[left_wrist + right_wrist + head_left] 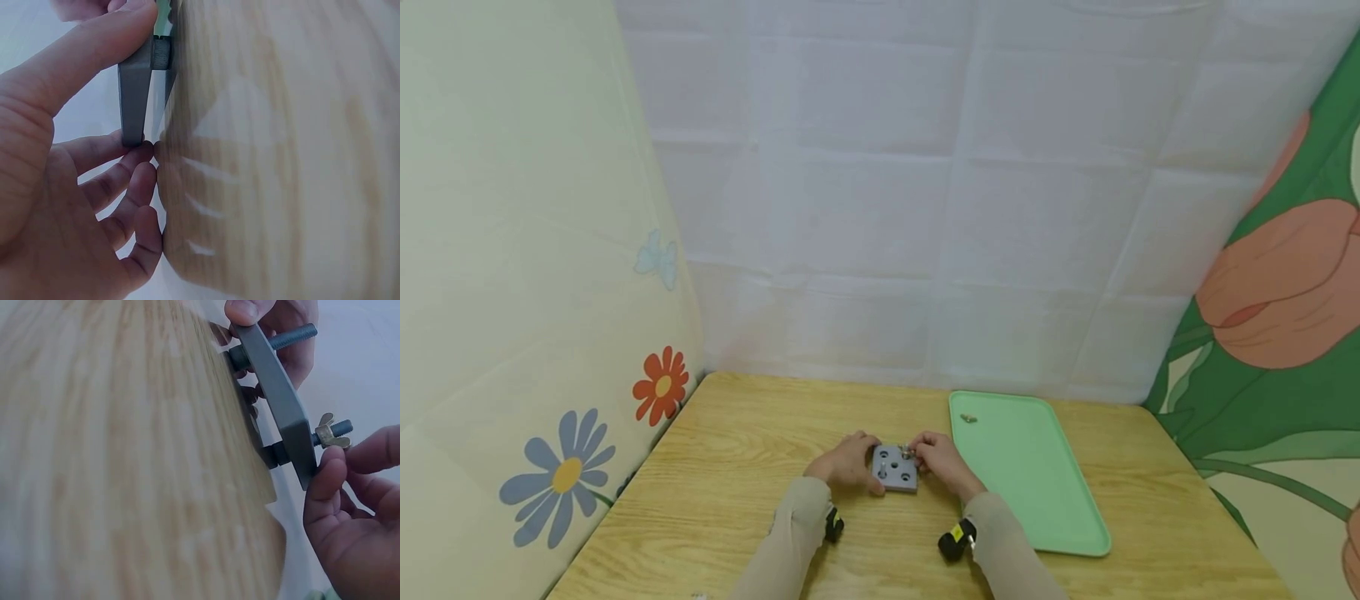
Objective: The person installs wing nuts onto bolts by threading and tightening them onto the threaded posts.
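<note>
Between the hands is a square grey metal plate [895, 481] with several holes, raised off the wooden table on bolt heads. My left hand [848, 463] grips its left side, thumb on the near edge and fingers at the far edge. Two bolts pass up through the plate. One bolt [294, 337] stands bare on the left; the other carries a brass wing nut [326, 434] partway down its thread, a gap above the plate. My right hand [369, 506] pinches this wing nut with thumb and finger at the plate's far right corner.
A light green tray [1037, 483] lies right of the plate, close to the right hand. Another wing nut [968, 418] sits in its far left corner. A white cloth [880, 208] hangs behind the wooden table [737, 467]. A small, unclear object [700, 596] shows at the bottom edge.
</note>
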The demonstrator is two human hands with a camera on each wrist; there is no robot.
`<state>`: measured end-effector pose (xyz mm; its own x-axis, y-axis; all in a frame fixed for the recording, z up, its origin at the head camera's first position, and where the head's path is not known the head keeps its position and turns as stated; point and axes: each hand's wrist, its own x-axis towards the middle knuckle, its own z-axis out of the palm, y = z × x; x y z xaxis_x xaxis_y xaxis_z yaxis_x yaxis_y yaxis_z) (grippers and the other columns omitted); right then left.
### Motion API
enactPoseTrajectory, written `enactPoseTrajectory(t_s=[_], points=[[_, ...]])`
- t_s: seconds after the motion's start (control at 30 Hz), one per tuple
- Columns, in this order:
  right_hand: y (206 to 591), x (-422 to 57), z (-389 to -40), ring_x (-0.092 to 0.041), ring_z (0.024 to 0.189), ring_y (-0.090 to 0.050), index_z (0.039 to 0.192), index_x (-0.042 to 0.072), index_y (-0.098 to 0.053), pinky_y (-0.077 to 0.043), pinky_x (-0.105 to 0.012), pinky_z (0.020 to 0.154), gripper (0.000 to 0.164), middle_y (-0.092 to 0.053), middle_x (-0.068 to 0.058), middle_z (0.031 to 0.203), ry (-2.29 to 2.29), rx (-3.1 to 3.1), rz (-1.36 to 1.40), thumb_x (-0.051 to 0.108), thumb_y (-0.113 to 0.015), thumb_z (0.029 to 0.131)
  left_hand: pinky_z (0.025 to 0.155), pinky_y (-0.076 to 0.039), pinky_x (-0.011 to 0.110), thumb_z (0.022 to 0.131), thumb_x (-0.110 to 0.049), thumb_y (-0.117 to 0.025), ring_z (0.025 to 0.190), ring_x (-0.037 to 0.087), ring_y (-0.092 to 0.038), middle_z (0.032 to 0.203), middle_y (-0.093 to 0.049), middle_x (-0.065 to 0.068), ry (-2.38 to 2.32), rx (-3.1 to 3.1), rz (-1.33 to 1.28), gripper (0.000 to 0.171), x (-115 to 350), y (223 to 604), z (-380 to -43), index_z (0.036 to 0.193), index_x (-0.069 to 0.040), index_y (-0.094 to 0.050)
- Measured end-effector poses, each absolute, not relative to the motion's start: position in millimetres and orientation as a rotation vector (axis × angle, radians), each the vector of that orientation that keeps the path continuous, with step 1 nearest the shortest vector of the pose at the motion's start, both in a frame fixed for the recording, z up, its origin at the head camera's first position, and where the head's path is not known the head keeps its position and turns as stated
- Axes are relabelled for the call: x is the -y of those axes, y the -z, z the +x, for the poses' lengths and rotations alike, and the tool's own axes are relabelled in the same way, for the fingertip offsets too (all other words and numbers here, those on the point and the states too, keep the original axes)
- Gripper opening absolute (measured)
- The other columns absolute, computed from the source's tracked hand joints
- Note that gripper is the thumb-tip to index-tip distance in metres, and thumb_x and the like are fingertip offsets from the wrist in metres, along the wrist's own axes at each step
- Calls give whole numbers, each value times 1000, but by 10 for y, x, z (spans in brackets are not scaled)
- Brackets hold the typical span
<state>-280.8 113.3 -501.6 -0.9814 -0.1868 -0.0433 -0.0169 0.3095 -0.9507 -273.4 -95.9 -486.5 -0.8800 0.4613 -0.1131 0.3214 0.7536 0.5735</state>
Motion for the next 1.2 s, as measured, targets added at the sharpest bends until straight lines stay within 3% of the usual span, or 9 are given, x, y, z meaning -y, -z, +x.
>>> enactPoseTrajectory(t_s=[0.33,0.57,0.8,1.03,1.2], points=[[5048,-1134,-2805,-13,68,-53,87,-3,-62,-46,-27,60,5,-62,-4,82,1758,-2429,-225,0,-61,83,97,-38,45,67,-36,-85,119,28,-43,127,-47,7,-824,-2704,616,80,956,4878,-2738,134,-9,-49],[5064,-1139,-2803,-14,68,-53,90,-2,-60,-46,-28,60,13,-62,-5,85,1714,-2467,-268,4,-68,83,97,-38,45,67,-36,-85,120,28,-43,127,-47,7,-831,-2699,597,79,961,4881,-2724,133,-9,-49],[5049,-1153,-2817,-16,67,-55,107,-3,-58,-47,-29,59,28,-59,-8,83,1737,-2456,-286,3,-69,82,97,-37,47,67,-37,-84,121,30,-42,130,-47,9,-814,-2709,601,80,952,4863,-2746,134,-9,-49],[5051,-1138,-2840,-14,69,-54,92,1,-63,-46,-28,59,12,-63,-3,86,1661,-2504,-269,4,-69,83,97,-37,47,68,-36,-84,122,31,-41,130,-46,9,-813,-2707,608,80,952,4847,-2734,134,-9,-49],[5058,-1134,-2832,-14,69,-53,89,2,-62,-45,-27,59,12,-62,-3,84,1641,-2516,-248,6,-71,82,97,-37,47,68,-35,-84,123,31,-41,130,-46,9,-813,-2707,611,79,951,4844,-2728,133,-8,-49]])
